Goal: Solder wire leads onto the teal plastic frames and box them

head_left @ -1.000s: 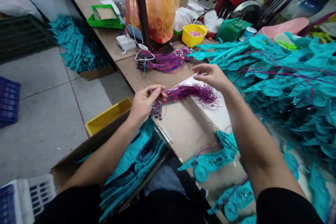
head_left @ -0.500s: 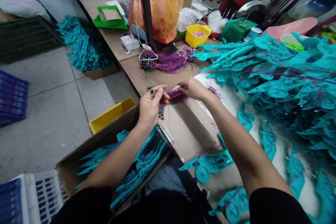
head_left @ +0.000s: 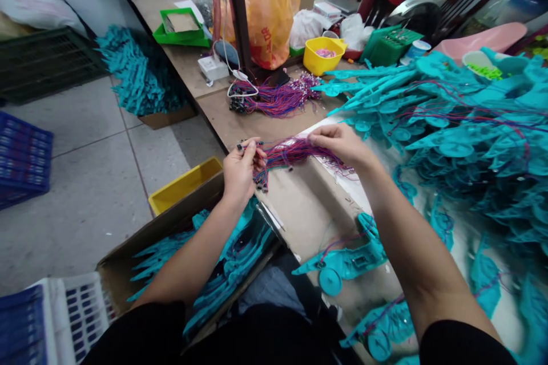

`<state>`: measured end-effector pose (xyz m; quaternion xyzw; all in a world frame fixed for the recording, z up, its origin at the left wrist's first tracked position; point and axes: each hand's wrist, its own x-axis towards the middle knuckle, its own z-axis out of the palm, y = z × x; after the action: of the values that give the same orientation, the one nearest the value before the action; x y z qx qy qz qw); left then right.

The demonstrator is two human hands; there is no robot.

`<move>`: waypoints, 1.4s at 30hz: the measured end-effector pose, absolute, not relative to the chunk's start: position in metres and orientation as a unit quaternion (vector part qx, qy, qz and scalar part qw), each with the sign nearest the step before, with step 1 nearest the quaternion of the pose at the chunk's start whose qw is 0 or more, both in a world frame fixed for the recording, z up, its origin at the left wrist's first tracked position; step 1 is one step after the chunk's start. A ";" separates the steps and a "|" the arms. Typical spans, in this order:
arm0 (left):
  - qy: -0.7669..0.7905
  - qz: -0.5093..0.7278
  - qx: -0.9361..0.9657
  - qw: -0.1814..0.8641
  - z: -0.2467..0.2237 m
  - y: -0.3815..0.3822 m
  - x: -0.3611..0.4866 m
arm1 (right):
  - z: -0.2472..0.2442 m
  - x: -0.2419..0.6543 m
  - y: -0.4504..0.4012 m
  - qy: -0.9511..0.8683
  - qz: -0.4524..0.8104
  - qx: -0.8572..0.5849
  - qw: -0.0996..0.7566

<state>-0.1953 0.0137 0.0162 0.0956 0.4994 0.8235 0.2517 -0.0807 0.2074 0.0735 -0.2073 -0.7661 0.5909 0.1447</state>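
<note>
Purple, red and blue strands run between the fingers of the two hands. The left hand has its thumb and fingertips closed on the strands' ends, with small black connectors showing beside them. The right hand has its thumb and forefinger pinched together on the strands farther along; its other fingers are curled, and whether they hold anything cannot be told.

Just beneath and between the hands, a wire bundle lies across brown cardboard and a white sheet on the worktop, its black-tipped ends by the left hand. Beyond it rests a second wire bundle, under a white cable loop.

Nearer the body, two turquoise plastic parts, each with a round disc and thin wires, lie apart from each other. A large heap of similar turquoise parts fills the right side, and a cardboard box under the left forearm holds more.

Behind the second bundle stand a dark upright post, an orange plastic bag and a yellow cup with small pink pieces inside. A yellow bin sits left of the worktop's edge.
</note>
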 end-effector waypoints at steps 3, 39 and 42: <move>0.506 0.819 0.082 0.258 0.012 0.015 -0.196 | 0.080 -0.080 0.208 -0.736 0.616 -0.200 0.196; 0.642 0.703 0.239 0.191 -0.007 0.036 -0.225 | 0.061 -0.085 0.187 -0.751 0.601 -0.214 0.171; 0.628 0.725 0.218 0.181 -0.008 0.035 -0.226 | 0.061 -0.088 0.186 -0.749 0.592 -0.223 0.197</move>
<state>-0.2258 0.0352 -0.0079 0.2177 0.6280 0.7248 0.1813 -0.0876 0.1861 0.0613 -0.2226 -0.7493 0.5918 0.1969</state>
